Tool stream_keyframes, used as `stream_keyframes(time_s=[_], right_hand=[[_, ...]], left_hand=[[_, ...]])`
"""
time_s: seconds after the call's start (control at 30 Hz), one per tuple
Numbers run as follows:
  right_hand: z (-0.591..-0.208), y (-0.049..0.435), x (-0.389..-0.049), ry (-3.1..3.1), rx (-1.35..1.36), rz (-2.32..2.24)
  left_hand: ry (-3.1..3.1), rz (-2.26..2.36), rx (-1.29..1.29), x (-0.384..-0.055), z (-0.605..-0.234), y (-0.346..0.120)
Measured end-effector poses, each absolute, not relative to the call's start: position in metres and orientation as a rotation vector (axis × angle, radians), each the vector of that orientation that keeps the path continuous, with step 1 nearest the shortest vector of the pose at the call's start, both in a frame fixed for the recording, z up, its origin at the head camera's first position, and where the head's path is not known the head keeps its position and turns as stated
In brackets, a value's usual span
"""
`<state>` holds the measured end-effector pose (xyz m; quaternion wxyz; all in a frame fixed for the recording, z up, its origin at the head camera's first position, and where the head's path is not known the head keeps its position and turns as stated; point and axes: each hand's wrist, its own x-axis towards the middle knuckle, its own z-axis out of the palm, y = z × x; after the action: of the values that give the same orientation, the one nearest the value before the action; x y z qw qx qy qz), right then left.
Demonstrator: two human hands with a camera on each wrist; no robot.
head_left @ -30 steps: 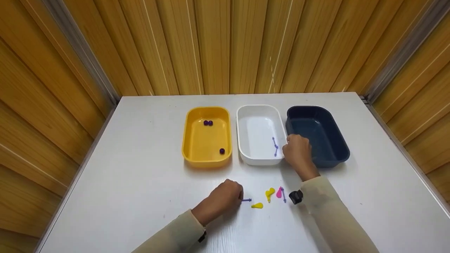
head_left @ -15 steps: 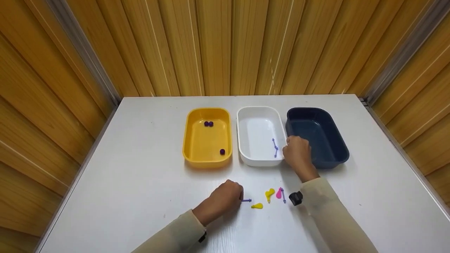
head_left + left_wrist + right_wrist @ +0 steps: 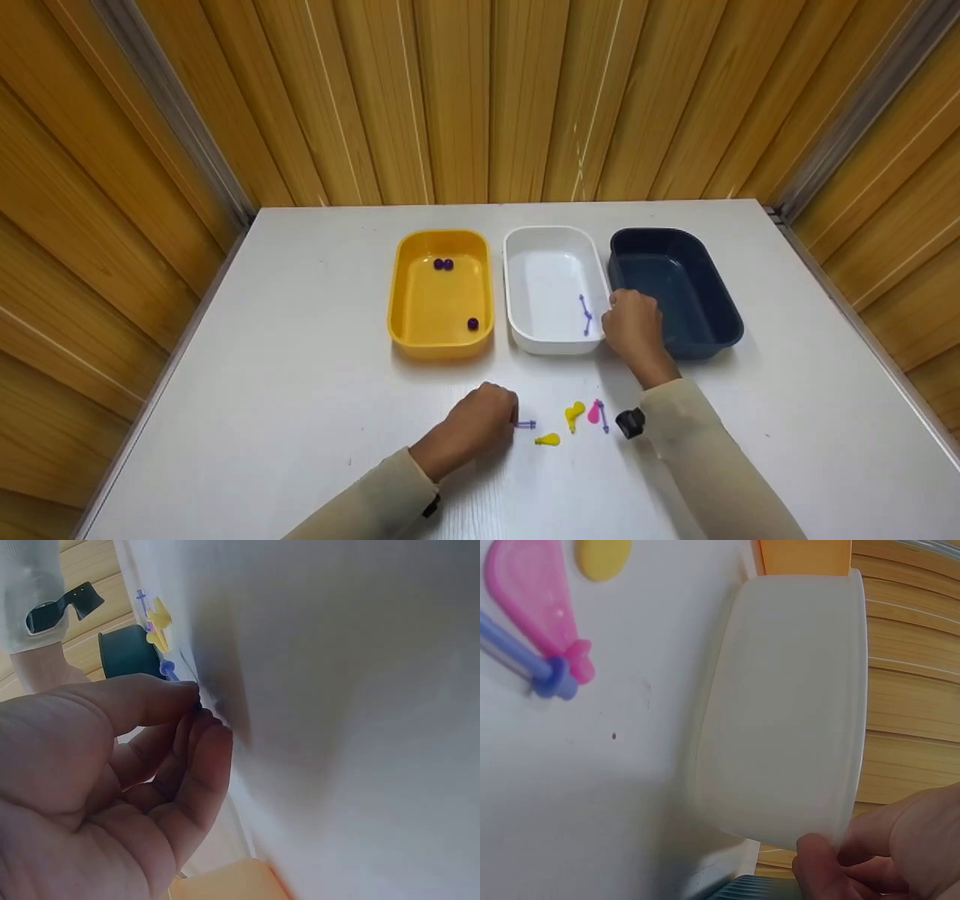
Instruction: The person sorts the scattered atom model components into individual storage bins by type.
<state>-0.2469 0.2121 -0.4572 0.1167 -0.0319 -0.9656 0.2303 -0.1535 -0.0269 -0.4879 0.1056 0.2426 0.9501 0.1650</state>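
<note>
My left hand [image 3: 471, 424], low over the table, pinches a small purple rod [image 3: 169, 670] between thumb and fingertips. Its knobbed end juts out to the right; the rest is hidden in the fingers. My right hand [image 3: 634, 326] pinches the rim of the white tray [image 3: 780, 705] at its near right side. Two purple rods [image 3: 586, 324] lie inside that tray, end to end. Right of my left hand lie yellow teardrop-shaped pieces [image 3: 548, 439], a pink teardrop-shaped piece [image 3: 536, 592] and another purple rod [image 3: 514, 649] against it.
The yellow tray [image 3: 403, 300] stands left of the white one, with three dark purple beads [image 3: 472, 324] in it. A dark blue tray [image 3: 724, 300] is on the right, partly behind my right hand. Wood-patterned walls [image 3: 450, 105] border the white table [image 3: 315, 322].
The purple rod's end at my left fingertips has tilted slightly upward and shows as a doubled line now. Both hands otherwise stay in place.
</note>
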Motion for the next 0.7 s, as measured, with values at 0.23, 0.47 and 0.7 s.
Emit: stream_keyframes(time_s=[0.23,0.47,0.7], right_hand=[[-0.457,0.212,-0.247,-2.846,-0.117,0.697],[-0.457,0.212,-0.247,-2.858,-0.115,0.687],[-0.457,0.212,-0.248,-2.851,-0.11,0.67]], left_hand=[[2.765,0.529,0.678,-0.156,-0.484,-0.027],[2.747,0.567,0.658,-0.161,-0.48,-0.026],[2.729,0.582,0.581,-0.167,-0.472,-0.022]])
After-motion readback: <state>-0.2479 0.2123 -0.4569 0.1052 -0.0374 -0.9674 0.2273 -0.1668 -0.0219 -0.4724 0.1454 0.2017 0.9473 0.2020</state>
